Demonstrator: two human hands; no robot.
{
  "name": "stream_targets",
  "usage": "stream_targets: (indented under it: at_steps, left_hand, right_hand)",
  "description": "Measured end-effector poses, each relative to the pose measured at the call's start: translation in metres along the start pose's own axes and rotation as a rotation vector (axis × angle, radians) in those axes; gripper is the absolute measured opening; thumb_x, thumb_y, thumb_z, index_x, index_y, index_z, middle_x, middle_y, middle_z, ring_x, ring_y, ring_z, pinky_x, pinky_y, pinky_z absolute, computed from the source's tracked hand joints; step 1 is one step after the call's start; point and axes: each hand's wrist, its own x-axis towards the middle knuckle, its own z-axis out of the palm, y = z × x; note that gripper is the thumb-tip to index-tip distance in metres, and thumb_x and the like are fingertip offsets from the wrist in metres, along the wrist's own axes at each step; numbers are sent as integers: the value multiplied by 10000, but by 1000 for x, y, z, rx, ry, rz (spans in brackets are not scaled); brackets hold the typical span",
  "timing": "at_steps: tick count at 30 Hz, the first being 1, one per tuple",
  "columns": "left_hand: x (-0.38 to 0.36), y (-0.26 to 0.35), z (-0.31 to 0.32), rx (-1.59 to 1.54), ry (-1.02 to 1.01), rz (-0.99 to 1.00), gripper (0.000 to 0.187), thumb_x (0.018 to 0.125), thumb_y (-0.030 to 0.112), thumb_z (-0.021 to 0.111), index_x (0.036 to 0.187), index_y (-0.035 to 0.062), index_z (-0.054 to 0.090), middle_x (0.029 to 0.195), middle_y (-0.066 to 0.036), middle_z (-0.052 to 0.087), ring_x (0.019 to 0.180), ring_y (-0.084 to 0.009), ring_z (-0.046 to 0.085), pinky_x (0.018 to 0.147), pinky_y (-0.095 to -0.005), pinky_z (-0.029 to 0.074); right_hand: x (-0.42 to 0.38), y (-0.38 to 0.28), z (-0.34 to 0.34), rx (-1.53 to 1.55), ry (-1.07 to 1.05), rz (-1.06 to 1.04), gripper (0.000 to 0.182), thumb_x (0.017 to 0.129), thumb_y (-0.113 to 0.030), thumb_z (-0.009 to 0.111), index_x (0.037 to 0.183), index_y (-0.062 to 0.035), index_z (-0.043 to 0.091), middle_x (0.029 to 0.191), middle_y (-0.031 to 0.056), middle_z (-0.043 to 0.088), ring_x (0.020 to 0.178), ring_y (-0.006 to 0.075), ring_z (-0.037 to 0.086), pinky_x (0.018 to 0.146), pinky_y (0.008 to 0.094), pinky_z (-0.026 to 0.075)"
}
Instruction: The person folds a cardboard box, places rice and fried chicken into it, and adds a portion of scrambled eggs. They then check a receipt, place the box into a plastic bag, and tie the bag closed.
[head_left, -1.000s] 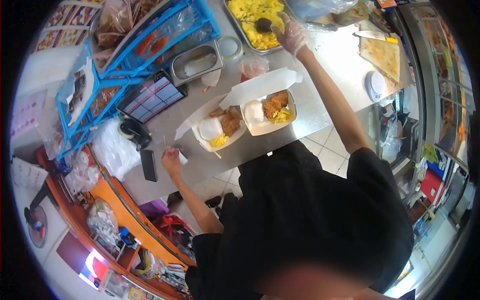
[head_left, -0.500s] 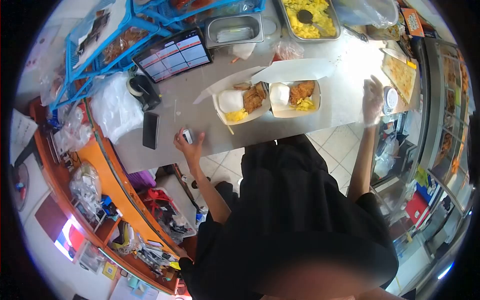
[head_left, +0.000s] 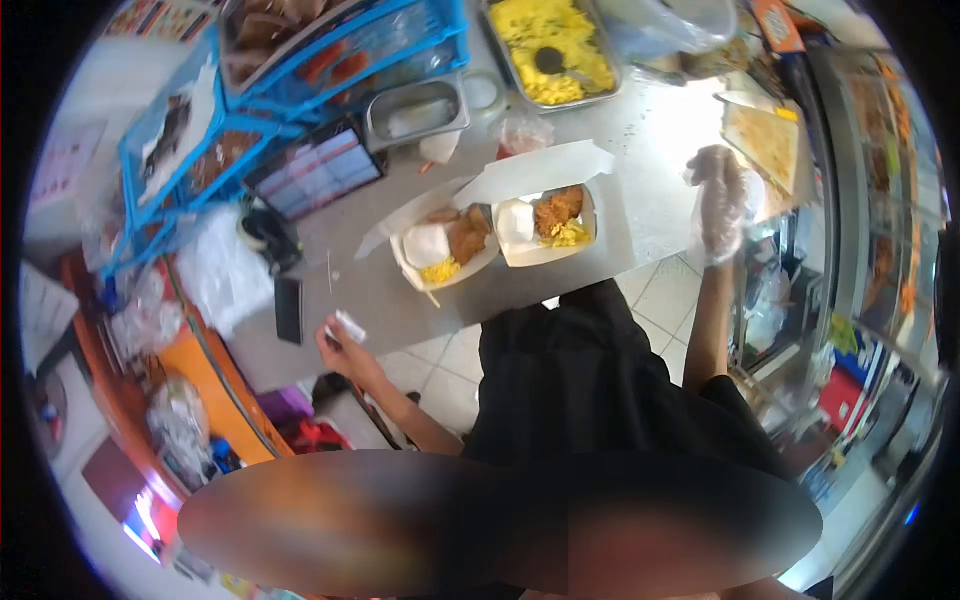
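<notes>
Here on my left, the bare hand curls around a small white item at the counter's front edge, left of centre; I can't tell if it's pinched or only touched. Phone just beside. Over on the right, my gloved hand hangs loosely open near the round tub, nothing visible in it; the glove probably keeps food clean. Between them, mid-frame, the left box and right box sit side by side, lids up, likely for easy filling. Up top, a spoon rests in the egg tray, presumably handy for serving.
</notes>
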Motion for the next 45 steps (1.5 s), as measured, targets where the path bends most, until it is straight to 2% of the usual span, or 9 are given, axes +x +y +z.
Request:
stream_targets:
  at_steps: [4, 8, 10, 13, 17, 25, 28, 36, 45]
  left_hand:
    - [-51, 117, 80, -519, -162, -108, 182, 947, 211, 582, 954, 32, 551, 807, -39, 569, 647, -103, 534, 548, -254, 462]
    - [-103, 191, 168, -658, -394, -40, 176, 961, 230, 536, 920, 63, 502, 821, -12, 473, 566, -85, 385, 456, -240, 339]
    - [-122, 205, 204, -723, -485, -52, 187, 963, 239, 531, 912, 64, 492, 809, -13, 460, 551, -81, 359, 429, -234, 304]
    - [-153, 221, 238, -727, -529, -164, 211, 976, 246, 527, 918, 44, 504, 811, -21, 509, 608, -74, 462, 491, -223, 394]
    - [-178, 227, 272, -494, -475, -8, 236, 978, 268, 520, 959, 35, 494, 874, -35, 494, 816, -99, 469, 738, -234, 385]
    - [-185, 237, 289, -313, -557, 225, 195, 987, 230, 502, 985, 38, 472, 836, -20, 504, 728, -71, 443, 643, -200, 355]
    - [-184, 225, 281, -159, -178, 235, 268, 1010, 290, 426, 970, 35, 496, 873, -50, 501, 816, -107, 477, 726, -236, 390]
    - [-184, 236, 264, -397, -616, 69, 450, 969, 379, 496, 1078, -49, 582, 939, -70, 596, 880, -126, 551, 803, -249, 411]
    - [-160, 239, 246, -442, -539, 108, 304, 802, -54, 698, 1081, -16, 582, 956, -61, 619, 869, -107, 581, 815, -244, 462]
  right_hand:
    - [6, -31, 29, 242, -311, -43, 403, 1021, -256, 403, 715, -19, 517, 700, 50, 535, 651, 111, 466, 608, 258, 394]
    - [7, -85, 48, 408, -712, 258, 188, 942, -202, 567, 878, -29, 600, 845, 42, 555, 695, 105, 479, 643, 261, 398]
    - [13, -70, 52, 690, -824, 110, 184, 865, -155, 679, 990, -29, 633, 890, 31, 533, 723, 103, 475, 645, 255, 391]
    - [45, -84, 27, 446, -1010, -30, 179, 832, -91, 683, 1003, -48, 656, 895, 61, 614, 776, 150, 561, 690, 283, 463]
    - [58, -79, 15, 489, -978, -26, 250, 791, -90, 716, 1034, -66, 660, 880, 73, 592, 793, 167, 574, 710, 288, 467]
    - [78, -68, 8, 476, -958, -124, 141, 796, -69, 716, 887, -38, 613, 912, 76, 552, 780, 153, 520, 667, 263, 425]
    - [72, -68, 6, 557, -854, 7, 118, 797, -28, 701, 856, -24, 598, 942, 62, 516, 820, 135, 491, 684, 249, 409]
    - [48, -70, 17, 628, -621, 131, 83, 797, -1, 690, 815, -8, 610, 981, 49, 464, 883, 122, 471, 730, 240, 405]
    - [28, -75, 23, 370, -806, 62, 157, 785, -87, 716, 806, 24, 606, 908, 64, 522, 721, 117, 507, 630, 274, 420]
